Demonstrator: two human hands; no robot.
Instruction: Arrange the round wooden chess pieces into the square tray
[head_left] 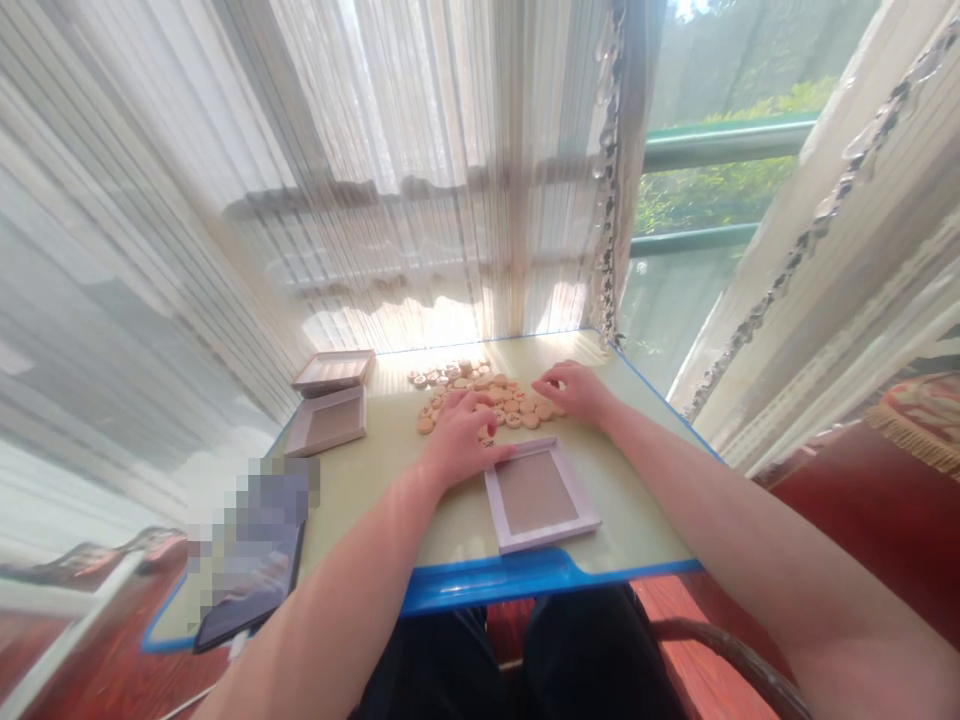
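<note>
A spread of round wooden discs (513, 407), some marked in black or red, lies on the table like Chinese chess pieces. My left hand (459, 440) reaches over the near left part of them, thumb and fingers apart. Its thumb lies by the far edge of a shallow pale lilac box tray (583, 490), and I cannot tell if they touch. At the right edge of the discs, my right hand (576, 390) has bent fingers pointing left with a gap between them. Nothing shows in its grasp. Several discs under the left hand are hidden.
The table (390, 520) has a blue rim. Another lilac tray (328, 420) and a brownish box part (334, 370) lie at its left. A tablet-like device (259, 570), partly pixelated, with a white cable sits front left. Sheer curtains (420, 120) hang behind; a green-railed window is right.
</note>
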